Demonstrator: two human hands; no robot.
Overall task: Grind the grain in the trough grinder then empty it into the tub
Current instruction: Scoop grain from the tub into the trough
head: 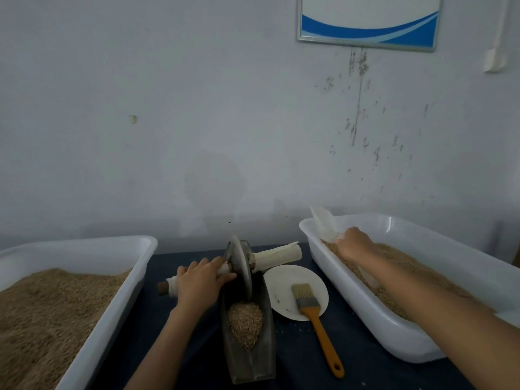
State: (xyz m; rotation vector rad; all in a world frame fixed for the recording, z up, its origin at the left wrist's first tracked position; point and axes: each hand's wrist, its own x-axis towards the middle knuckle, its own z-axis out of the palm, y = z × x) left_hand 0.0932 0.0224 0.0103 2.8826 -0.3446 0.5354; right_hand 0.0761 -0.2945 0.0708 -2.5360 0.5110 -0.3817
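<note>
My left hand is wrapped around the near, paper-wound end of the wooden axle that runs through the stone wheel, fingers curled over the top. The wheel stands upright at the far end of the dark trough, which runs lengthwise at the middle of the bench. The grain sits heaped in the nearer half of the trough, just in front of the wheel and looking mostly whole, so I judge the grinding is barely under way. I take it the one-handed hold is there to keep the wheel from tipping while my other arm is busy.

My right arm stretches out and over the right-hand tub, which sits along the bench's right edge and already holds a layer of tan grain. My right hand reaches to the tub's far left corner, where it meets a white scoop leaning on the wall; the hand seems closed on the scoop, though the fingers are hidden behind the knuckles.

A second tub, piled with grain, takes the bench's left edge. Between trough and right tub lies a white plate with an orange-handled brush across it, handy, I suppose, for sweeping out the trough when it is emptied.
</note>
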